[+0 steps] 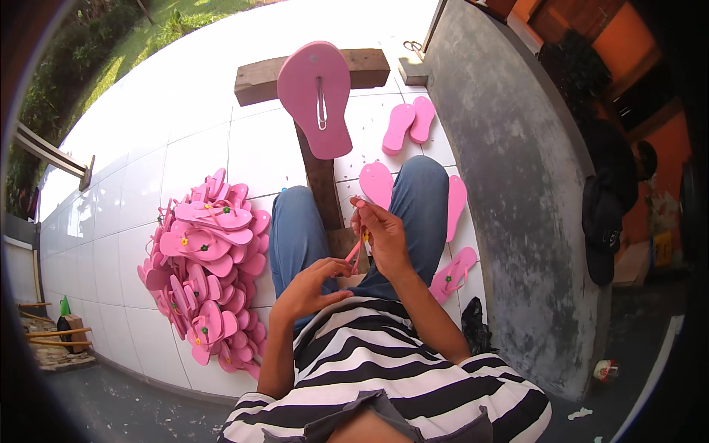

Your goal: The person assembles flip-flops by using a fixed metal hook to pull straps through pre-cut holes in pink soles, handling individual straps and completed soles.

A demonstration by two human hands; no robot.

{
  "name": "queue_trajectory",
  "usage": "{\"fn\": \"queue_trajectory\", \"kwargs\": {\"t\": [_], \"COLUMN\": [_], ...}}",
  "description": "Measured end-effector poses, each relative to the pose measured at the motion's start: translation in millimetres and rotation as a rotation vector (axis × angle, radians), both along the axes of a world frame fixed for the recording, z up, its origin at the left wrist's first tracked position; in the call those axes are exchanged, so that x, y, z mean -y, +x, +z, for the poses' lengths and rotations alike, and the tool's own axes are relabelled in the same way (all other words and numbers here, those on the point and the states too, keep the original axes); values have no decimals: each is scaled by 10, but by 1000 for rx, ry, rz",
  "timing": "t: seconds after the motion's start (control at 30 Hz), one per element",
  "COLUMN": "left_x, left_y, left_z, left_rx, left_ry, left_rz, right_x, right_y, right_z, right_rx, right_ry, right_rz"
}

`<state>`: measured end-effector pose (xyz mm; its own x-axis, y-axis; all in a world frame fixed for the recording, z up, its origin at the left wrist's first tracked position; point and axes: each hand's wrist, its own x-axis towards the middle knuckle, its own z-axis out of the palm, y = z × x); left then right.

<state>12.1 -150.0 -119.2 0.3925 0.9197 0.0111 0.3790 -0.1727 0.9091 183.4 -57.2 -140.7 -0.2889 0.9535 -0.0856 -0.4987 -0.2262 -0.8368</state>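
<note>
White tiled floor [221,140] carries pretty much everything here. Big heap of pink sandals [207,266] on the left, some with little flower bits. A wooden stand [325,177] sits in the middle with a pink sole [316,96] propped on it. Loose pair of soles [410,124] by the grey wall [509,184], plus one strapped sandal [453,275] further down.

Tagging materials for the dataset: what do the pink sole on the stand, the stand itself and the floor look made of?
Pink sole: probably foam rubber, matte, uniform colour, thick soft-looking edge; a pale strap loop shows at its centre.
Stand: wood, rough and unpainted, brown with visible weathering.
Floor: glazed white tile, likely ceramic; grout lines and bright glare.
Strap in the right hand: thin, pink, looks like flexible rubber or plastic.
</note>
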Motion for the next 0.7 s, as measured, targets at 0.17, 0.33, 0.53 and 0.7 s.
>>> {"fn": "queue_trajectory", "kwargs": {"t": [0.17, 0.33, 0.53, 0.7], "left_x": [-356, -584, -847, -1236], "left_y": [69, 49, -107, -316], "left_z": [190, 452, 658, 1010], "left_rx": [22, 177, 222, 183], "left_ry": [238, 382, 551, 698], "left_rz": [150, 245, 398, 532], "right_x": [-212, -401, -640, -773], "right_y": [-13, -83, -230, -305], "right_z": [798, 1326, 1362, 1192], "right_rx": [74, 209, 272, 413], "right_ry": [238, 506, 556, 726], "right_rz": [-136, -181, -200, -251]}}
